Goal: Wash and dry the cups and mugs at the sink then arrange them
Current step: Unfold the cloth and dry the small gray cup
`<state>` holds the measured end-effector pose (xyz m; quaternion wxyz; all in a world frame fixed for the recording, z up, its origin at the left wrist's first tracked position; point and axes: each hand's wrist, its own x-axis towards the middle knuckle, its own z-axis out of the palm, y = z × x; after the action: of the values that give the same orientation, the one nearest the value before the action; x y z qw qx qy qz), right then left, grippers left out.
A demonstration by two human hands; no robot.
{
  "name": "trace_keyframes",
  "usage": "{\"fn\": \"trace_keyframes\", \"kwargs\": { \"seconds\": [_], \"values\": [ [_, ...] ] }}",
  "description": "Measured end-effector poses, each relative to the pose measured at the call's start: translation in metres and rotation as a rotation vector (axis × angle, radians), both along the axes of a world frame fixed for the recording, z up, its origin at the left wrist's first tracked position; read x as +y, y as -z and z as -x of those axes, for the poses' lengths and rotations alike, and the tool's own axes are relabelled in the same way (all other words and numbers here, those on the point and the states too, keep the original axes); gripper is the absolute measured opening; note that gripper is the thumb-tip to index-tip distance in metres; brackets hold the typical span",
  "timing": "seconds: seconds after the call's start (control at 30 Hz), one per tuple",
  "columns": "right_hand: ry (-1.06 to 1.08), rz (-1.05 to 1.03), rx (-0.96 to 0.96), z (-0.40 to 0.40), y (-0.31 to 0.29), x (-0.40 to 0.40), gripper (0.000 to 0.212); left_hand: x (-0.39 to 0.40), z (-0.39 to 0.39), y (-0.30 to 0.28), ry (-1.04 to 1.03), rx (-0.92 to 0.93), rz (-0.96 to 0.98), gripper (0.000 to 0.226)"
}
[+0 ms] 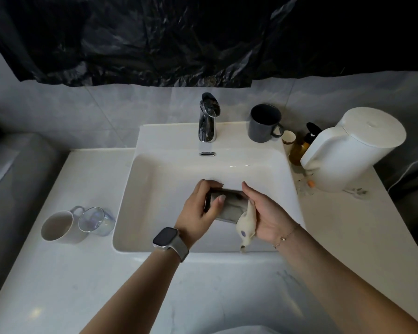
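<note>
Over the white sink basin [169, 169], my left hand [199, 210] grips a clear glass cup [229, 206] lying on its side. My right hand [266, 213] holds a pale cloth [246, 225] against the cup's right end; part of the cloth hangs below the palm. A dark grey mug [263, 124] stands upright on the sink ledge, right of the tap [209, 119]. On the left counter a white mug [58, 226] and a clear glass [94, 220] lie tilted, touching each other.
A white kettle [350, 145] stands at the right with an amber pump bottle [302, 145] and a small paper cup [288, 138] behind it. Small bits lie on the counter near the kettle. Black plastic sheeting [179, 39] covers the wall above.
</note>
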<state>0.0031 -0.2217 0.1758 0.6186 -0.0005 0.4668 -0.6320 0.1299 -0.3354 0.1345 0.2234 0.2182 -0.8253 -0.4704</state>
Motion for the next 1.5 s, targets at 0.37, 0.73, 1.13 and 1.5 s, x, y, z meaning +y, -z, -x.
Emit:
{"fn": "trace_keyframes", "kwargs": {
  "seconds": [0.37,0.73,1.13,1.5],
  "values": [
    [-0.162,-0.008,0.644,-0.022,0.004,0.016,0.034,0.014,0.009,-0.033,-0.197,-0.089,-1.037,0.055],
    [0.166,-0.202,0.032,-0.017,0.015,0.009,0.052,0.028,-0.005,0.011,-0.094,0.028,-0.277,0.038],
    [0.11,-0.157,0.519,-0.032,0.001,0.008,0.041,0.036,0.006,-0.011,-0.291,-0.011,-0.962,0.064],
    [0.201,0.0,0.032,-0.03,-0.003,0.004,0.049,0.024,-0.005,0.001,-0.138,0.271,-0.593,0.053]
  ]
}}
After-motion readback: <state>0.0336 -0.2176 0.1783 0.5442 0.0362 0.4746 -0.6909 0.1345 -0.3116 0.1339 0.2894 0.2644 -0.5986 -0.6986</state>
